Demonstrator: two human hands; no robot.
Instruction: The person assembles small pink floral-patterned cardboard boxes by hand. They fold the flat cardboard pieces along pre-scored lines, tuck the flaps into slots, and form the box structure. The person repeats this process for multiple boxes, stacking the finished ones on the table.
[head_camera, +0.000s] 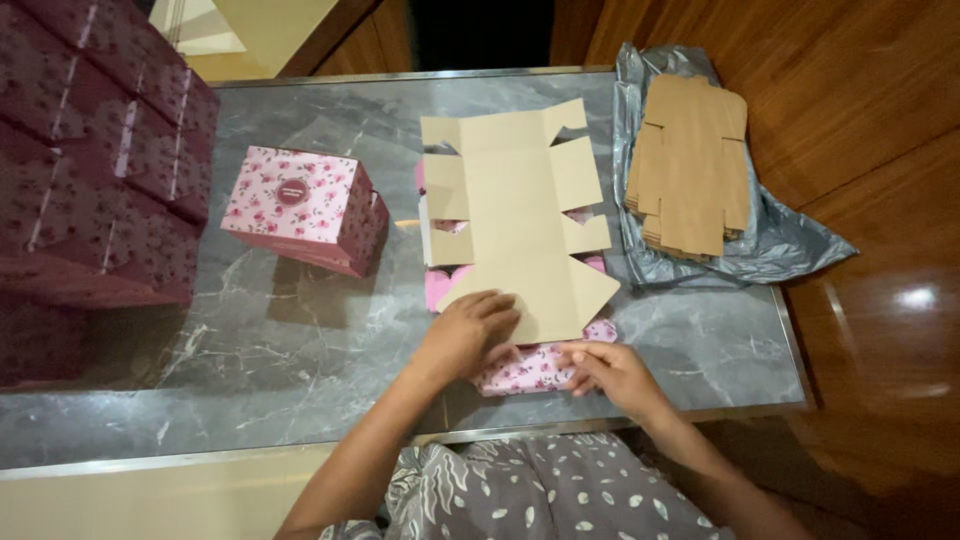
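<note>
A flat, unfolded cardboard box (520, 215) lies brown side up in the middle of a grey marble counter (300, 340). The left hand (470, 330) presses flat on its near flap. The right hand (610, 372) pinches the pink flowered edge. A folded pink box (300, 205) stands to the left, and a stack of flat cardboard (690, 165) rests on a grey plastic bag (780, 245) to the right.
</note>
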